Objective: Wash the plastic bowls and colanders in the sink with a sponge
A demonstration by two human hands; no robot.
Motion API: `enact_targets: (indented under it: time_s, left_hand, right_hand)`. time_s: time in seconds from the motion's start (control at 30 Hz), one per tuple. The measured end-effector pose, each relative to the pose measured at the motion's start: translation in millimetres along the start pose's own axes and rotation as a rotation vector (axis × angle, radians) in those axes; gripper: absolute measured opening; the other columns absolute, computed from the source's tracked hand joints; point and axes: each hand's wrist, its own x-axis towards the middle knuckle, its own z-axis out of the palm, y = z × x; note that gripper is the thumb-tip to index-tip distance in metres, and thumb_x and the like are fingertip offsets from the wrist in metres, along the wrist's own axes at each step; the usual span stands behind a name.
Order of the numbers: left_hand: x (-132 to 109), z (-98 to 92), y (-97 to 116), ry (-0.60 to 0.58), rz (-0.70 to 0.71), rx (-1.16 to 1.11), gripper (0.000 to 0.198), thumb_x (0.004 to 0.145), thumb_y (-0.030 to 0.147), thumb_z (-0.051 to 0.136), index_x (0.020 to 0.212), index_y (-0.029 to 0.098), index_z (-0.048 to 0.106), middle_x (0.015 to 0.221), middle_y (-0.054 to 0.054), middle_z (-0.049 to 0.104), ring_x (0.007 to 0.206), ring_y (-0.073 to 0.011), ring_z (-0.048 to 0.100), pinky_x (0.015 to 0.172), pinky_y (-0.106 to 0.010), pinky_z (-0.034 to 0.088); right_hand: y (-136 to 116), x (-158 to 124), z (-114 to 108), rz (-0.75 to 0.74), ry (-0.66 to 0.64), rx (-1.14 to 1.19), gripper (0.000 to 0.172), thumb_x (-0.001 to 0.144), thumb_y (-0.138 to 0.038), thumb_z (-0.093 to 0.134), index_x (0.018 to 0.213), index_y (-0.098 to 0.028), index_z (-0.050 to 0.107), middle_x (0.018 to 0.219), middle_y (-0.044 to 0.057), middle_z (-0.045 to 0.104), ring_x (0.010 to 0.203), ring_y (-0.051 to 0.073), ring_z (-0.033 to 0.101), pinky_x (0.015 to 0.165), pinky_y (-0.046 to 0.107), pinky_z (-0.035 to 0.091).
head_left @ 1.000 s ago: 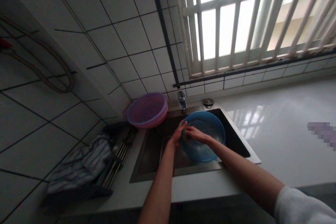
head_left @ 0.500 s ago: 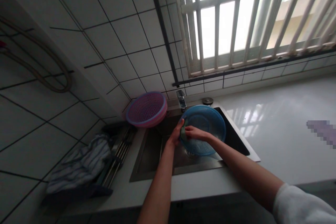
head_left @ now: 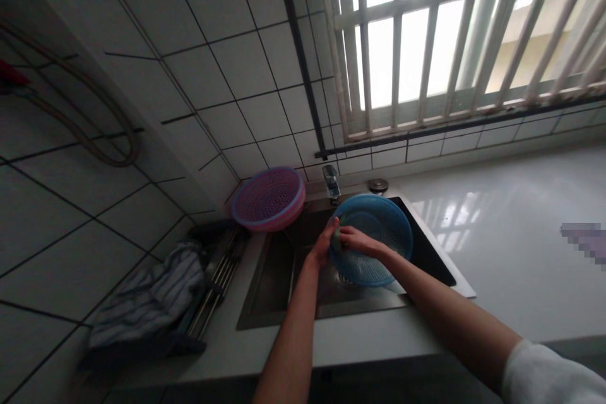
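Note:
A blue plastic basin (head_left: 379, 268) is tilted in the sink, its hollow facing me. My left hand (head_left: 324, 245) is closed on the basin's left rim, thumb up on top. Against the inside of that same rim, my right hand (head_left: 358, 240) presses a green scouring pad (head_left: 336, 239) with closed fingers. The two hands are close together, with the rim and the pad between them. The fingers of my left hand behind the rim are mostly hidden.
The steel sink (head_left: 265, 303) is set in a white counter (head_left: 511, 252). A pink colander (head_left: 269, 202) stands at its back left, beside the faucet (head_left: 331, 183). A sink strainer (head_left: 377, 185) lies behind the basin. Striped cloth (head_left: 151, 297) covers a rack at left.
The whole view has shifted slightly, so things appear a little farther right and lower. Both hands stay at the basin's left rim, with only a small shift of the right hand and pad.

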Motion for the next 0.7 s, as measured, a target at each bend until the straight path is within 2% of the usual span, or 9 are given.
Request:
enact_targets:
  time_s: [0.03, 0.1, 0.17, 0.3, 0.37, 0.43, 0.53, 0.6, 0.7]
  left_hand:
    - [0, -1.4, 0, 0.013, -0.004, 0.005, 0.066, 0.088, 0.059, 0.076, 0.137, 0.018, 0.062, 0.101, -0.009, 0.077, 0.081, -0.0207, 0.074, 0.072, -0.029, 0.057]
    - [0, -1.4, 0, 0.021, 0.002, 0.01, 0.065, 0.088, 0.058, 0.076, 0.137, 0.018, 0.062, 0.103, -0.009, 0.076, 0.083, -0.0202, 0.074, 0.072, -0.028, 0.057]
    - [0, 1.8, 0, 0.0, 0.015, 0.011, 0.064, 0.088, 0.057, 0.076, 0.138, 0.02, 0.061, 0.11, -0.01, 0.076, 0.09, -0.0216, 0.074, 0.078, -0.03, 0.058]
    - [0, 9.0, -1, -0.095, 0.02, -0.014, 0.065, 0.092, 0.053, 0.074, 0.146, 0.023, 0.056, 0.123, -0.012, 0.074, 0.107, -0.027, 0.072, 0.093, -0.04, 0.058]
    - [0, 9.6, -2, -0.105, 0.024, -0.009, 0.068, 0.091, 0.053, 0.075, 0.148, 0.023, 0.053, 0.125, -0.013, 0.073, 0.108, -0.0276, 0.072, 0.093, -0.041, 0.057]
    - [1, 8.0, -3, -0.083, 0.03, 0.01, 0.07, 0.09, 0.054, 0.076, 0.148, 0.023, 0.053, 0.123, -0.012, 0.073, 0.103, -0.026, 0.073, 0.089, -0.038, 0.058]
    - [0, 3.6, -2, -0.018, 0.023, 0.019, 0.066, 0.089, 0.059, 0.074, 0.141, 0.022, 0.058, 0.111, -0.009, 0.076, 0.088, -0.0213, 0.074, 0.079, -0.032, 0.058]
    - [-1, 1.4, -1, 0.013, -0.007, 0.011, 0.063, 0.089, 0.061, 0.073, 0.136, 0.02, 0.062, 0.1, -0.007, 0.076, 0.076, -0.0188, 0.072, 0.072, -0.03, 0.057]
    - [-2, 2.1, 1, 0.024, -0.028, 0.0, 0.062, 0.089, 0.06, 0.074, 0.134, 0.019, 0.063, 0.095, -0.007, 0.076, 0.07, -0.0181, 0.071, 0.068, -0.029, 0.057]
  right_hand:
    - [2, -1, 4, 0.022, -0.057, -0.006, 0.035, 0.078, -0.051, 0.07, 0.082, -0.017, 0.065, 0.075, 0.001, 0.062, 0.066, 0.014, 0.052, 0.062, 0.025, 0.043]
    - [3, -1, 5, 0.022, -0.042, 0.017, 0.035, 0.078, -0.051, 0.071, 0.082, -0.017, 0.065, 0.075, 0.001, 0.063, 0.067, 0.014, 0.053, 0.064, 0.026, 0.044]
    - [3, 4, -4, -0.022, 0.121, 0.073, 0.037, 0.078, -0.054, 0.07, 0.087, -0.018, 0.066, 0.08, 0.002, 0.066, 0.071, 0.016, 0.057, 0.068, 0.028, 0.048]
    - [-2, 15, -34, -0.09, 0.581, 0.155, 0.039, 0.08, -0.057, 0.061, 0.094, -0.021, 0.066, 0.09, 0.005, 0.07, 0.084, 0.021, 0.063, 0.077, 0.032, 0.052]
    - [-3, 17, -40, -0.11, 0.657, 0.144, 0.038, 0.082, -0.056, 0.058, 0.095, -0.021, 0.067, 0.09, 0.004, 0.071, 0.086, 0.021, 0.062, 0.077, 0.03, 0.051]
    - [-2, 14, -36, -0.113, 0.554, 0.098, 0.035, 0.082, -0.053, 0.06, 0.094, -0.02, 0.067, 0.087, 0.003, 0.07, 0.083, 0.02, 0.06, 0.073, 0.028, 0.049]
    - [2, 5, -15, -0.049, 0.186, 0.034, 0.03, 0.08, -0.047, 0.065, 0.088, -0.018, 0.068, 0.079, 0.001, 0.066, 0.07, 0.016, 0.054, 0.064, 0.026, 0.043]
    - [6, 1, -2, -0.021, 0.014, 0.01, 0.027, 0.079, -0.044, 0.067, 0.086, -0.017, 0.068, 0.075, 0.0, 0.063, 0.065, 0.013, 0.05, 0.06, 0.025, 0.039]
    - [8, 2, 5, -0.036, 0.003, 0.009, 0.03, 0.079, -0.046, 0.069, 0.083, -0.017, 0.067, 0.072, -0.001, 0.061, 0.063, 0.013, 0.049, 0.06, 0.024, 0.04]
